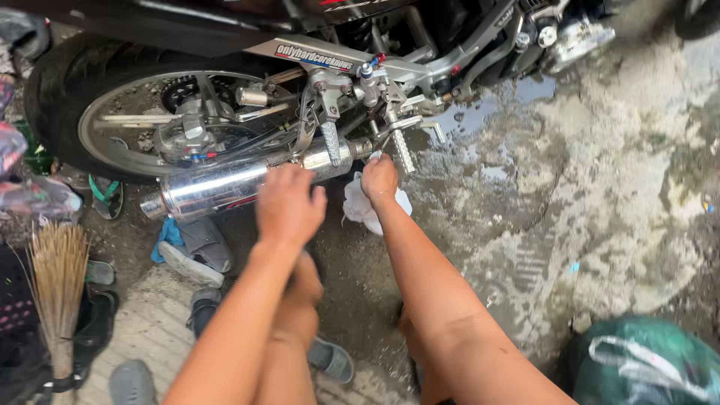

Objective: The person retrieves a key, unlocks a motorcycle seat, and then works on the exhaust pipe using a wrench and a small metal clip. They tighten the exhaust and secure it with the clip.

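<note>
Left hand (289, 204) lies open, palm down on the chrome muffler (225, 187), just behind the footpeg (403, 150). Right hand (379, 180) is closed on a white rag (360, 206) against the muffler's front end, below the rear wheel (112, 112).

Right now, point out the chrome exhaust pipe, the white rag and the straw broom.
chrome exhaust pipe (217, 189), head view, on the middle of its shiny barrel.
white rag (358, 208), head view, on the bunched cloth under the right hand.
straw broom (57, 264), head view, on the bristles.
</note>
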